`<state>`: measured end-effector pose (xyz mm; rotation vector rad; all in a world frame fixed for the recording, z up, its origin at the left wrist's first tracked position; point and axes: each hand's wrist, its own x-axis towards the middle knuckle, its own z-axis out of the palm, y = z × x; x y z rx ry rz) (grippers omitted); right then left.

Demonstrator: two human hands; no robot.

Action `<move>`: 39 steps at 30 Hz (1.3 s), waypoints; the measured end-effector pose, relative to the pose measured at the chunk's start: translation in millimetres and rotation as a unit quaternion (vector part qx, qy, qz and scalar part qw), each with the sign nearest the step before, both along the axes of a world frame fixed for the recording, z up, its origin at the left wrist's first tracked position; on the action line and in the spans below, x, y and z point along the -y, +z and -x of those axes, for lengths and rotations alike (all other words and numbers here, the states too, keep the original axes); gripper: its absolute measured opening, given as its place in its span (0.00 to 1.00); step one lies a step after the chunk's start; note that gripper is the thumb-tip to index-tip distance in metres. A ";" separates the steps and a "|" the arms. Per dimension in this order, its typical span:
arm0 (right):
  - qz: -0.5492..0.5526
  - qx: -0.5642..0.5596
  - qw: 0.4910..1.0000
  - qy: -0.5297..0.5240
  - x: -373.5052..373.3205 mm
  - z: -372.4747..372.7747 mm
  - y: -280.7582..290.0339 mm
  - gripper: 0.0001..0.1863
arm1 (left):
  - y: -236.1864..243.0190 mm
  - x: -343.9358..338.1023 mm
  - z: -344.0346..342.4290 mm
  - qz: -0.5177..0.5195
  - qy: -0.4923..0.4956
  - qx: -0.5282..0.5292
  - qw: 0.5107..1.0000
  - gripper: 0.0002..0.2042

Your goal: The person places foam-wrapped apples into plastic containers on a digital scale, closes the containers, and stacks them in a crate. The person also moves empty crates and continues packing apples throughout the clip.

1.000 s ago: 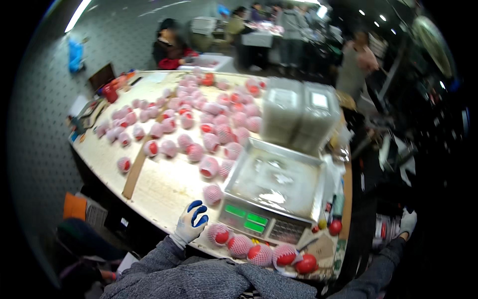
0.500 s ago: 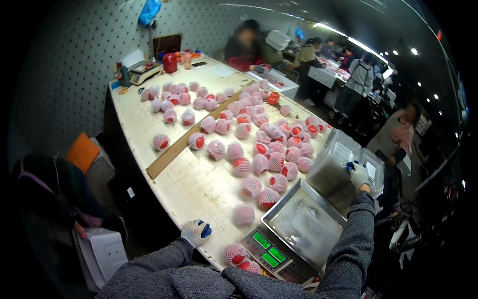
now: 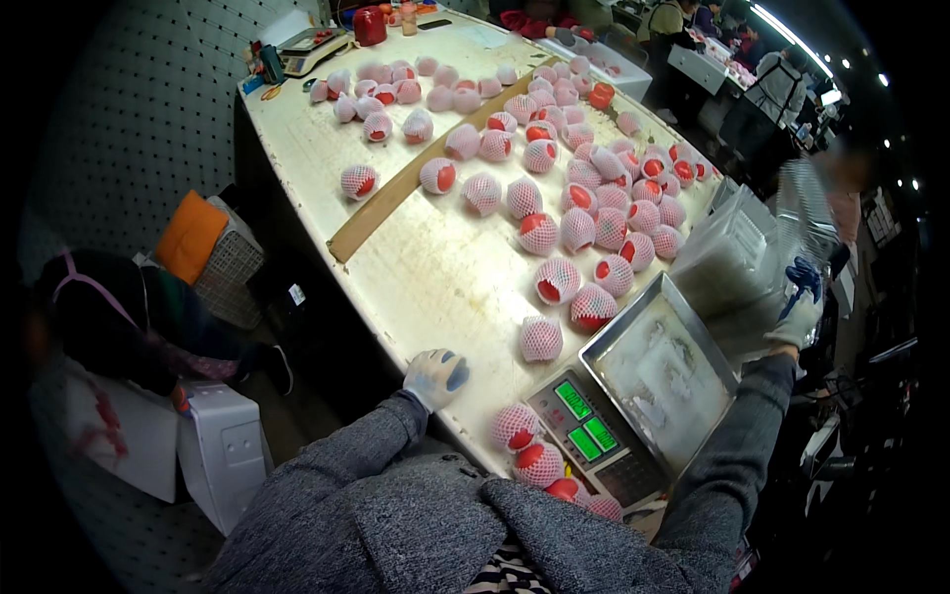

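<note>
My right hand [image 3: 798, 315], in a white glove with blue fingertips, grips a clear plastic container [image 3: 807, 213] above a stack of similar clear containers [image 3: 730, 243]. The stack stands beyond the scale's metal pan [image 3: 661, 376]. My left hand [image 3: 435, 380], gloved the same way, rests on the table's near edge with its fingers curled in and nothing visible in them. Between the hands sits a digital scale [image 3: 594, 426] with lit green displays. Round red fruits in pink foam nets [image 3: 557, 281] lie across the table, several beside the scale.
A wooden strip [image 3: 391, 210] divides the white tabletop [image 3: 396, 297]. One bare red fruit [image 3: 601, 95] lies near the far edge. Another scale [image 3: 317, 49] and a red container [image 3: 369, 26] stand at the back left. A person bends over a white box [image 3: 223, 445] at left.
My right hand has moved outward from the stack and now holds a clear container. My left hand stays at the table edge. The view has shifted, and the scale's pan remains bare.
</note>
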<state>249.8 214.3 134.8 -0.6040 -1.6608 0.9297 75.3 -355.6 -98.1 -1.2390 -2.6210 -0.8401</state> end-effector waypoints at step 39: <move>0.668 -0.209 0.666 0.260 378.3 226.1 -168.8 0.34 | 99.2 -143.2 284.7 -0.238 -0.342 0.377 0.827 0.35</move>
